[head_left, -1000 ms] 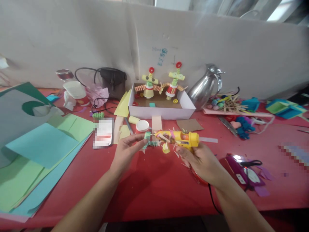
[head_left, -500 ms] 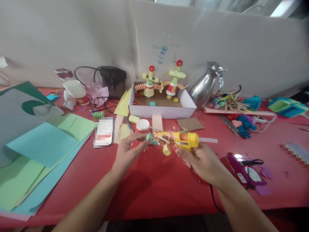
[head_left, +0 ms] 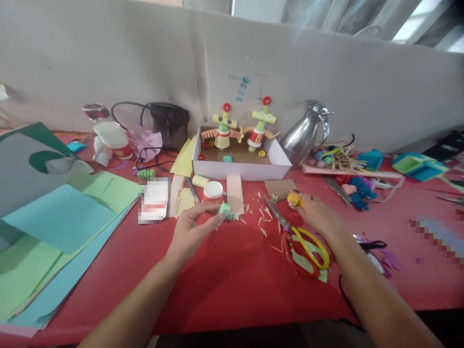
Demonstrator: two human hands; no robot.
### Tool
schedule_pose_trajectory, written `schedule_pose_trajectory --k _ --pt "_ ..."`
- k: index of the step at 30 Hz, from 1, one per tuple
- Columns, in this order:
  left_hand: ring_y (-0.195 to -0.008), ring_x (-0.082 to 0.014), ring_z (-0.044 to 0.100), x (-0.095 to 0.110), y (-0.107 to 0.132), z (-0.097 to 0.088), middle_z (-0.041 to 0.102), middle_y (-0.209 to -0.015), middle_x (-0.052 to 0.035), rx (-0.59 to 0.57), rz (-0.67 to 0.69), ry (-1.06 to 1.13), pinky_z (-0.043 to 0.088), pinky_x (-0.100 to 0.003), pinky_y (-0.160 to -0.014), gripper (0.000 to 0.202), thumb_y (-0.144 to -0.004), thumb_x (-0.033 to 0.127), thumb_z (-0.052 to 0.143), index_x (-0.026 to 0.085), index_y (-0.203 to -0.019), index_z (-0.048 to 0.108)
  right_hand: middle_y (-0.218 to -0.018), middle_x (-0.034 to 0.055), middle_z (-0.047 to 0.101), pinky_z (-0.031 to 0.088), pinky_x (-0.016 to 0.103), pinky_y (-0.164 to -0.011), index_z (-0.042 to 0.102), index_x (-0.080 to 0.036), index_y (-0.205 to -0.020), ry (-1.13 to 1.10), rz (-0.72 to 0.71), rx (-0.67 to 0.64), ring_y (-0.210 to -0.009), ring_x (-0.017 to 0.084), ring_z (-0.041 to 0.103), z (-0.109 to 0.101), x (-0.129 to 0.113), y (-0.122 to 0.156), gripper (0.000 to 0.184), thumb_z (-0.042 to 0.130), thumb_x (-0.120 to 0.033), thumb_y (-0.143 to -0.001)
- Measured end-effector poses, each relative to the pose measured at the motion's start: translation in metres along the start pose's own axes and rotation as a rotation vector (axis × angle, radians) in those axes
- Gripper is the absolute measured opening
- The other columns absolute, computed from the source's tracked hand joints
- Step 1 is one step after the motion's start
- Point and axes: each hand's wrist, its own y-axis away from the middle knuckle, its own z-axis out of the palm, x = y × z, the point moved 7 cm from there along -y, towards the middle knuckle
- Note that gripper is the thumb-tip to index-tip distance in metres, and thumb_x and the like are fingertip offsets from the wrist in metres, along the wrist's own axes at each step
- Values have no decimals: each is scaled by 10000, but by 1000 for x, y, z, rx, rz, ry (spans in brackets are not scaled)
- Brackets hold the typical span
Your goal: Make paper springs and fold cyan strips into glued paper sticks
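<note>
Between the thumb and fingers of my left hand (head_left: 192, 224) is a pale green folded paper spring (head_left: 225, 210), held just in front of a red and white paper cup (head_left: 213, 191). My right hand (head_left: 317, 210) is closed on a yellow glue gun (head_left: 295, 199), mostly hidden by the hand, over the table by a brown cardboard piece (head_left: 279, 187). Scissors (head_left: 299, 239) with red and yellow handles lie left of my right forearm, blades partly apart, beside paper scraps (head_left: 263, 222).
A white box (head_left: 241, 170) holds two paper-cup figures. Behind it on the right leans a steel jug (head_left: 304, 133). Coloured paper sheets (head_left: 65, 217) cover the left side. A black bag (head_left: 169, 123) stands at the back, with sticks and pom-poms (head_left: 337, 158) to the right.
My right hand has moved the glue gun right, away from the paper spring, uncovering the scissors and scraps. My left hand stays almost in place with the spring.
</note>
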Motion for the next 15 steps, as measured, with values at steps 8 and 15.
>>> schedule_pose_trajectory --k 8,15 --pt "-905 -191 642 -3 3 6 735 -893 -19 -67 -31 -36 481 -306 -828 159 -739 304 779 270 -894 774 -1084 131 675 456 392 -885 683 -180 -1013 -362 -334 386 -1052 281 601 -69 -58 44 172 546 -247 -932" --pt "-851 -181 641 0 4 13 732 -889 -23 -168 2 -91 492 -310 -812 138 -773 305 749 251 -900 763 -761 -6 703 434 258 -611 714 -223 -784 -1081 -549 255 -715 142 606 -90 -142 73 71 702 -243 -852"
